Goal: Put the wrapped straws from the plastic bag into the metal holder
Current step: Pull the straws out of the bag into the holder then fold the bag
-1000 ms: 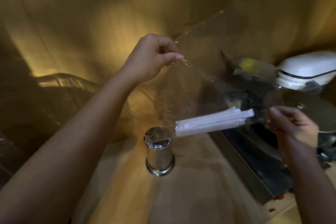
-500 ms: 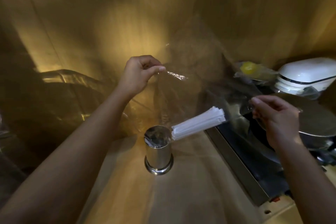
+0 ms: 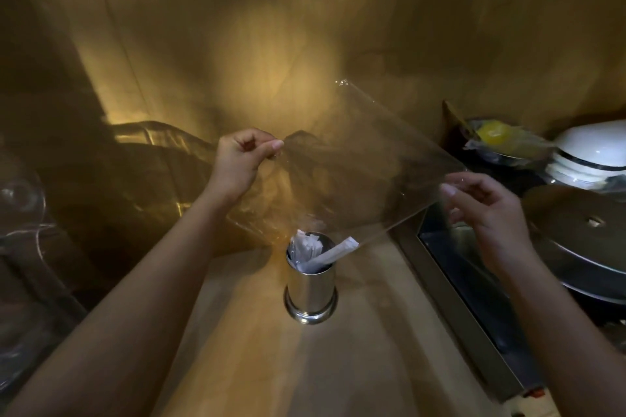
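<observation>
A shiny metal holder (image 3: 311,291) stands upright on the wooden counter (image 3: 338,366). White wrapped straws (image 3: 306,249) stick out of its mouth, and one (image 3: 333,252) leans out to the right over the rim. Above it hangs the clear plastic bag (image 3: 366,173), stretched between my hands with its lower corner at the holder's mouth. My left hand (image 3: 242,159) pinches the bag's left edge. My right hand (image 3: 487,213) pinches its right edge. I see no straws left inside the bag.
A steel tray edge (image 3: 450,301) runs along the counter's right side. Behind it sit a round metal lid (image 3: 582,234), a white bowl (image 3: 596,156) and a wrapped yellow item (image 3: 498,135). Clear glassware (image 3: 23,213) stands at the far left. A wooden wall rises behind.
The bundle of straws slid down out of the bag into the holder. Both hands moved lower and tilted the bag's corner over the holder's mouth.
</observation>
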`<state>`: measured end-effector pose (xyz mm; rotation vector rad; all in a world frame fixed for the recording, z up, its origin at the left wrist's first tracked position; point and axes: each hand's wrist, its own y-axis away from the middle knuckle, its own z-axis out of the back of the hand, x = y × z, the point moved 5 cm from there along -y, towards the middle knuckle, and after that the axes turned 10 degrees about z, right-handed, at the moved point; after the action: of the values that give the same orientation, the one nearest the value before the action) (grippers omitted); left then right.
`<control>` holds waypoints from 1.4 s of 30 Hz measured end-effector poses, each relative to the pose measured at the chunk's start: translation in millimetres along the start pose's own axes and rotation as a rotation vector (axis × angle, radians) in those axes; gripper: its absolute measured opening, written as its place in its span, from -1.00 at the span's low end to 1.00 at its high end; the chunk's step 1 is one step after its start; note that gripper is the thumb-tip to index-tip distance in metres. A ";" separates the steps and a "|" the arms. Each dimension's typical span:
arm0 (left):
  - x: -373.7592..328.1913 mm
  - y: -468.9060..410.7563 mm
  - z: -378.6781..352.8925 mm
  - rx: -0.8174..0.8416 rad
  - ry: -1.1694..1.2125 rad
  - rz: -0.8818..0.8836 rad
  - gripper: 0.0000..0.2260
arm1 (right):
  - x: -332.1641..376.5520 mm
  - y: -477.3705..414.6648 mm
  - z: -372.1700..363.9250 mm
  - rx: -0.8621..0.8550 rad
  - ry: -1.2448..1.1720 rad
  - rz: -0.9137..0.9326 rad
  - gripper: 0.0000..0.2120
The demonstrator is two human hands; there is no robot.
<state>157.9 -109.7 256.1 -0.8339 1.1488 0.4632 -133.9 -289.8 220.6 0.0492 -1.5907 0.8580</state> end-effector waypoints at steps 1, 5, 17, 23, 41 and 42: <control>2.4 1.3 2.9 -0.015 0.016 0.013 -0.82 | -4.1 2.3 -3.6 0.022 -0.012 -0.038 -0.79; 14.8 8.4 15.9 -0.087 0.038 0.081 -0.86 | -25.5 13.2 -21.1 0.115 0.022 -0.192 -0.68; 44.4 21.5 43.4 -0.174 0.062 0.211 -0.93 | -41.4 19.1 -79.0 0.157 0.185 -0.126 -0.90; 59.4 32.5 64.0 -0.190 0.172 0.328 -0.95 | -22.4 -4.5 -92.6 0.191 0.175 -0.065 -0.87; 58.5 52.5 87.4 -0.235 0.171 0.329 -0.83 | 6.7 -39.7 -106.0 0.070 0.090 0.129 -0.82; 57.2 51.1 87.9 -0.280 0.142 0.328 -0.81 | 7.1 -39.5 -105.1 0.049 0.086 0.145 -0.82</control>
<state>196.2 -14.6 200.5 -0.9338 1.3800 0.8619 -28.0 -258.2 241.6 -0.0682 -1.5067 0.9988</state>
